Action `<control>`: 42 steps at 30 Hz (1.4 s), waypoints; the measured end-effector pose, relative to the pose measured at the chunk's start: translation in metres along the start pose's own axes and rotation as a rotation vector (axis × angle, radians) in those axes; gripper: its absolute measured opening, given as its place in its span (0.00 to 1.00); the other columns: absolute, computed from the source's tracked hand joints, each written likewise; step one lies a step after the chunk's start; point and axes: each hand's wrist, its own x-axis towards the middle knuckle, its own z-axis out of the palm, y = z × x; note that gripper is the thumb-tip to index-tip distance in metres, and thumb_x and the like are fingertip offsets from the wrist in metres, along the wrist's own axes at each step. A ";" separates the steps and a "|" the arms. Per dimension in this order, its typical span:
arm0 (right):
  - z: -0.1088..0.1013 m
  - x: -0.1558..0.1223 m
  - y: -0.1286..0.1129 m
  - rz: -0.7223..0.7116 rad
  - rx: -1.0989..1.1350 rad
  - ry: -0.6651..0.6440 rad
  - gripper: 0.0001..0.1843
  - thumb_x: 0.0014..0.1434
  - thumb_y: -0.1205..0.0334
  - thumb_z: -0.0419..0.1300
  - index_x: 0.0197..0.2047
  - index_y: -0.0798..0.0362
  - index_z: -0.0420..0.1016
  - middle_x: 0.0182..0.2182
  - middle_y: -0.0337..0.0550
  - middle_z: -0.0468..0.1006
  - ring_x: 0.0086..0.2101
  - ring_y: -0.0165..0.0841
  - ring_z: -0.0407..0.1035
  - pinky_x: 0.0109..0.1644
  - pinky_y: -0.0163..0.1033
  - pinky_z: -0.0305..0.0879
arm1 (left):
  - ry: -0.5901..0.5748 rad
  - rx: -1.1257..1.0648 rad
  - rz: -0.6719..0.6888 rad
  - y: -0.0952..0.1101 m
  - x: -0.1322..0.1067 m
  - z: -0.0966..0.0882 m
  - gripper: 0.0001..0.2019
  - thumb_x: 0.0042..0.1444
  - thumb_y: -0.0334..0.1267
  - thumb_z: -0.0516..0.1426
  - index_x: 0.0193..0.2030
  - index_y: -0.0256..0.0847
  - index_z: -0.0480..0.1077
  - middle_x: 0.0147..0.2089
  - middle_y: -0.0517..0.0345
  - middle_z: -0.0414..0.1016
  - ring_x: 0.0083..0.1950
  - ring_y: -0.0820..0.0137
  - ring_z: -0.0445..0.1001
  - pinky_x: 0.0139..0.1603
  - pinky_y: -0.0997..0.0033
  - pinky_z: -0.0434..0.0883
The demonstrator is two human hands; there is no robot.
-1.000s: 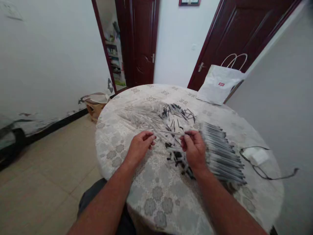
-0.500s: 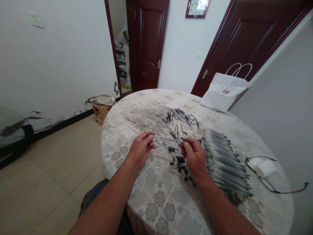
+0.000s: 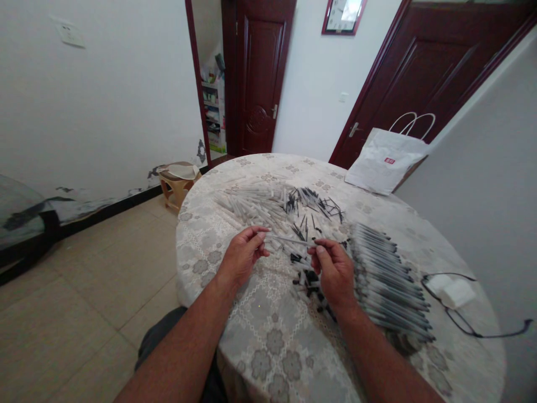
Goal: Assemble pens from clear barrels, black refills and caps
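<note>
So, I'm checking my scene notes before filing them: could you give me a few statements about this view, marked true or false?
1. The left hand and the right hand hold one thin rod between them. True.
2. The eyeglasses lie to the right of the row of grey sticks. True.
3. The row of grey sticks lies to the left of the left hand. False: it lies to the right of the right hand.
4. The white bag stands on the table. True.
5. The white bag is nearer the person than the eyeglasses. False: it is farther away.
</note>
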 end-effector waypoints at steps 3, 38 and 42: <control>0.001 -0.001 0.000 0.012 0.015 -0.003 0.15 0.63 0.50 0.62 0.46 0.52 0.75 0.32 0.43 0.82 0.23 0.28 0.67 0.24 0.32 0.62 | -0.007 0.046 -0.001 0.002 -0.002 0.000 0.15 0.52 0.42 0.67 0.45 0.38 0.77 0.28 0.62 0.68 0.29 0.75 0.68 0.33 0.72 0.75; -0.001 -0.001 -0.001 -0.015 -0.074 -0.018 0.14 0.61 0.50 0.63 0.42 0.52 0.72 0.29 0.41 0.80 0.22 0.28 0.65 0.24 0.33 0.61 | 0.101 -0.194 -0.037 0.010 -0.002 -0.003 0.14 0.53 0.33 0.65 0.44 0.40 0.66 0.50 0.41 0.82 0.44 0.62 0.82 0.40 0.65 0.78; 0.005 -0.011 -0.001 -0.068 -0.137 -0.102 0.12 0.63 0.52 0.63 0.43 0.52 0.73 0.34 0.45 0.83 0.27 0.32 0.71 0.28 0.35 0.65 | 0.103 -0.283 -0.019 0.011 -0.001 -0.004 0.11 0.57 0.32 0.62 0.46 0.37 0.70 0.51 0.41 0.81 0.48 0.61 0.82 0.43 0.64 0.79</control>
